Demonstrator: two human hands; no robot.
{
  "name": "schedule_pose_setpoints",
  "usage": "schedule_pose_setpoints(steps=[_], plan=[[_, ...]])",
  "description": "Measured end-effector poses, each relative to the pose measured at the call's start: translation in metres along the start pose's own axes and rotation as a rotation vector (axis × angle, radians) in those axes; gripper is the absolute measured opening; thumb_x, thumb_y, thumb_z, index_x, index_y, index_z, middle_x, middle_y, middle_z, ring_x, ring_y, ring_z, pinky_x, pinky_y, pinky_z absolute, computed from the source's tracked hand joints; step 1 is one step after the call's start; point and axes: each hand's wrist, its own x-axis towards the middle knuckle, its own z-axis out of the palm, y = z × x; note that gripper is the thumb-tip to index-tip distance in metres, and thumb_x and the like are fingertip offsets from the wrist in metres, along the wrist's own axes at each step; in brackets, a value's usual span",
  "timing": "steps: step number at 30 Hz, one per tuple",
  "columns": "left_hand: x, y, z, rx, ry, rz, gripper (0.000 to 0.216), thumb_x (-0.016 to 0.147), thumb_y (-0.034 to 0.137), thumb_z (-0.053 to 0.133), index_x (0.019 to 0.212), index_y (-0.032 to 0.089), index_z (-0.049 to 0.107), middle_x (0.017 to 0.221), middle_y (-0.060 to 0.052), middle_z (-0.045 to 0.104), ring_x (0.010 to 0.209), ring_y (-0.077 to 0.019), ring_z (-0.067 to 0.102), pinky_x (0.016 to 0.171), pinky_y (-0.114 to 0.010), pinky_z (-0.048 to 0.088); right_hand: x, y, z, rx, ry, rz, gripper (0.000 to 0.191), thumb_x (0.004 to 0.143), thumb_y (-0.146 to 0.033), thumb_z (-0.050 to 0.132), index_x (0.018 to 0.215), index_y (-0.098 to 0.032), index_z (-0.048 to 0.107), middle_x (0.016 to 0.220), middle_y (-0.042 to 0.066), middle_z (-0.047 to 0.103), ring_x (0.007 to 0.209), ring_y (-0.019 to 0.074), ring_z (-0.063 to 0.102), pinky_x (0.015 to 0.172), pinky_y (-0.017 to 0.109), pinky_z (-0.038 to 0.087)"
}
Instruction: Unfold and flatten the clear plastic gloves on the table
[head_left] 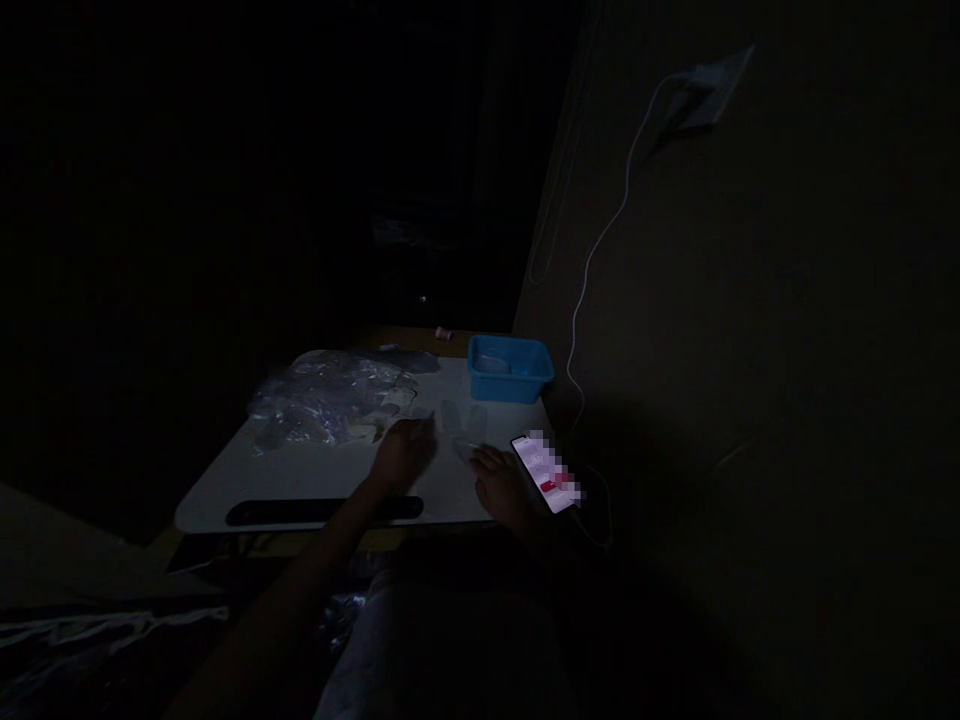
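In dim light, my left hand [403,458] is closed over the white table. A small translucent plastic piece [426,423] shows at its fingertips, blurred. My right hand [501,488] has its fingers curled at the table's right side, pinching a clear plastic piece [463,450] whose exact kind is too dark to make out. Between and beyond the hands, pale see-through pieces [450,416] lie on the tabletop. A crumpled clear plastic bag [330,395] spreads over the left of the table, beside my left hand.
A blue plastic basin [504,388] stands at the white table's [217,490] back right, with something translucent inside. A lit phone [536,465] lies right of my right hand. A white cable [587,260] hangs from the wall socket [709,90]. A dark slot [315,511] runs along the front edge.
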Motion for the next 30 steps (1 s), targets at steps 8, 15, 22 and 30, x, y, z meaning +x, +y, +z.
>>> schedule_pose_setpoints(steps=[8,15,22,30], plan=[[-0.011,0.033,0.035,0.128,-0.056,0.229,0.039,0.072,0.017,0.046,0.110,0.012,0.051,0.113,-0.014,0.055,0.108,-0.0239,0.047,0.092,-0.040,0.040,0.000,-0.001,0.000,-0.009,0.020,-0.007,0.033,0.078,-0.014,0.044,0.109,-0.018,0.056,0.121,0.006,0.054,0.119,0.0180,0.038,0.096,0.036,0.026],[-0.029,0.038,0.037,-0.068,-0.178,0.385,0.040,0.081,0.019,0.038,0.120,0.016,0.044,0.125,-0.010,0.048,0.117,-0.0169,0.042,0.098,-0.034,0.037,0.000,-0.002,-0.002,-0.001,0.034,-0.018,0.035,0.077,-0.013,0.045,0.111,-0.019,0.054,0.120,0.007,0.055,0.117,0.0178,0.039,0.094,0.036,0.028],[-0.042,0.027,0.031,0.160,-0.099,0.231,0.039,0.083,0.025,0.036,0.117,0.009,0.047,0.120,-0.016,0.051,0.114,-0.0233,0.045,0.097,-0.039,0.038,-0.001,-0.002,-0.001,-0.004,0.019,-0.010,0.033,0.079,-0.015,0.044,0.109,-0.019,0.056,0.120,0.006,0.054,0.119,0.0188,0.039,0.095,0.037,0.028],[-0.034,0.029,0.048,0.310,-0.096,0.273,0.038,0.083,0.026,0.037,0.114,0.008,0.050,0.119,-0.018,0.052,0.114,-0.0256,0.045,0.096,-0.043,0.036,-0.001,-0.003,-0.002,-0.007,0.034,-0.014,0.032,0.079,-0.016,0.044,0.109,-0.018,0.057,0.119,0.007,0.055,0.117,0.0193,0.040,0.096,0.037,0.028]])
